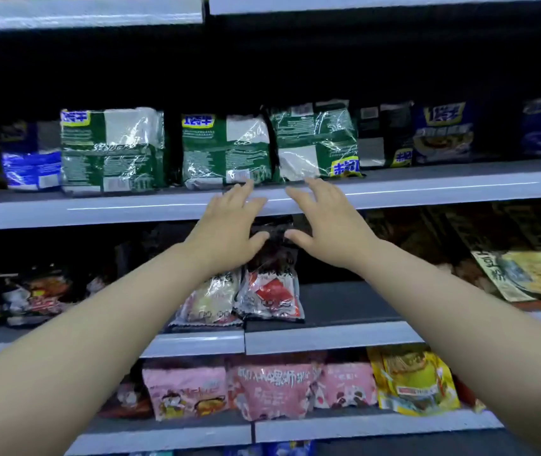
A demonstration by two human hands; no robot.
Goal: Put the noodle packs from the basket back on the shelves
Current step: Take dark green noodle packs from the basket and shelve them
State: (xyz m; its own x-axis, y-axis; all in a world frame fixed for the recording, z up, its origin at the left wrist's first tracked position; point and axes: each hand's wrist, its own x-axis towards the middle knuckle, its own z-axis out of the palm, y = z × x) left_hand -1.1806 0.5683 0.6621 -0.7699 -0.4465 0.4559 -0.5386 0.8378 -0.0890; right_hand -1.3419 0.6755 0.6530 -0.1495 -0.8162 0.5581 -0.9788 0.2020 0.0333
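Observation:
Three green noodle packs stand in a row on the upper shelf (pixel 427 189): one at the left (pixel 111 149), one in the middle (pixel 224 149) and one at the right (pixel 313 139). My left hand (pixel 229 225) is stretched out flat, its fingertips at the bottom edge of the middle pack. Beside it, my right hand (pixel 325 222) is also spread, fingertips just below the right pack at the shelf's front edge. Neither hand holds anything. The basket is out of view.
Blue packs (pixel 32 166) and dark packs (pixel 384 136) flank the green ones. On the shelf below stand red-and-black packs (pixel 272 291), with a bare stretch to their right. Pink packs (pixel 272 390) and a yellow pack (pixel 410 383) fill the lowest shelf.

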